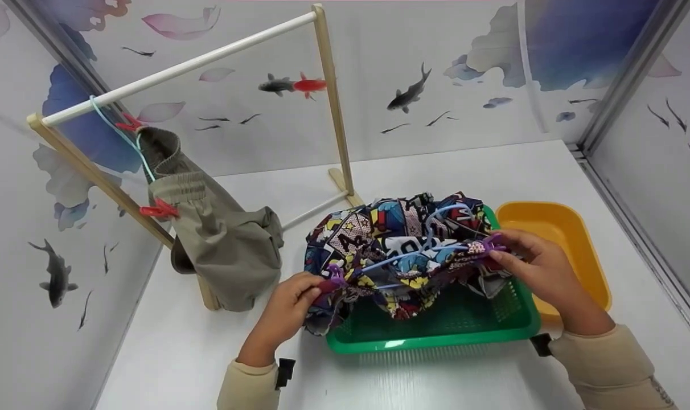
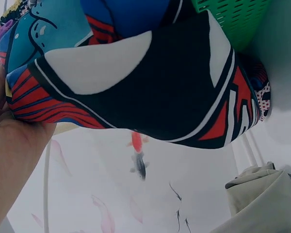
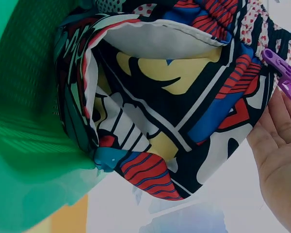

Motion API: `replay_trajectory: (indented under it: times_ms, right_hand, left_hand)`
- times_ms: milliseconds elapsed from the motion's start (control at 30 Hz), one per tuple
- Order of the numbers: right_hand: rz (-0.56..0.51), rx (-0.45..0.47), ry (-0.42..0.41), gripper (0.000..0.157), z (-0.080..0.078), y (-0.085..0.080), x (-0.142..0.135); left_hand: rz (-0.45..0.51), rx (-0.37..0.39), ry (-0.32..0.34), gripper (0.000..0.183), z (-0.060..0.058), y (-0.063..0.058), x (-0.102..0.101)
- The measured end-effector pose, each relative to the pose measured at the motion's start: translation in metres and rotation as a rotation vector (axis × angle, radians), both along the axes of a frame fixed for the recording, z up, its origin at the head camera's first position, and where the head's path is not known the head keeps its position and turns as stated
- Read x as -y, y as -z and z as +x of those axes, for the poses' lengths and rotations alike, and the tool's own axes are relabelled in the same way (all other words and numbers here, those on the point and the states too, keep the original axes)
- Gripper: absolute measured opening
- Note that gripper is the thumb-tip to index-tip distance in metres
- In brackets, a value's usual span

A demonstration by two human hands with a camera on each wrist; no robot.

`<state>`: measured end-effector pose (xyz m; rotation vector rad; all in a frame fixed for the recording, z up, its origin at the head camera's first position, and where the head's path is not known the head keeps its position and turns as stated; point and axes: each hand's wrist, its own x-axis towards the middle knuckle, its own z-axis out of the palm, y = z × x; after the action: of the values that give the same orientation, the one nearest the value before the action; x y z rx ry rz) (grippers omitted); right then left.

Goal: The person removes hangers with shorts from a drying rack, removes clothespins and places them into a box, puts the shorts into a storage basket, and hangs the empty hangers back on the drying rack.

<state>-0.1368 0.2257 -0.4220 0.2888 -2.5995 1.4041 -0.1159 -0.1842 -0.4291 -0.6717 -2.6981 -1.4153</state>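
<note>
Multicoloured patterned shorts (image 1: 402, 228) lie bunched over a green basket (image 1: 436, 344), partly inside it. A light blue hanger (image 1: 387, 262) lies across their waistband, with a purple clothespin (image 1: 336, 274) at the left end and another purple clothespin (image 1: 493, 245) at the right. My left hand (image 1: 285, 310) grips the shorts' edge beside the left clothespin. With thumb and fingers, my right hand (image 1: 541, 273) pinches the right clothespin at the waistband. One leg opening (image 3: 160, 43) gapes in the right wrist view. The left wrist view shows a cloth panel (image 2: 136, 92) stretching away from the left hand.
A wooden rack with a white top bar (image 1: 208, 60) stands at the left. Khaki shorts (image 1: 225, 245) hang from it on a pale hanger with red clothespins (image 1: 160, 209). A yellow tray (image 1: 573, 228) sits right of the basket. Printed walls enclose the white table (image 1: 168, 341).
</note>
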Motion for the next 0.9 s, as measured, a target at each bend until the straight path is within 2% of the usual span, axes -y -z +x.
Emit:
replay_trajectory:
  times_ms: [367, 600, 900]
  right_hand:
    - [-0.059, -0.006, 0.014, 0.027, 0.003, 0.002, -0.002]
    - [-0.053, -0.028, 0.005, 0.023, 0.003, 0.001, -0.004]
    - [-0.085, -0.046, -0.015, 0.019, 0.005, 0.002, -0.006]
  left_hand:
    - [-0.040, -0.006, -0.009, 0.012, 0.001, -0.001, -0.007]
    - [-0.040, 0.000, -0.050, 0.012, 0.001, 0.000, -0.011]
    - [-0.042, -0.035, -0.090, 0.013, 0.002, 0.002, -0.015]
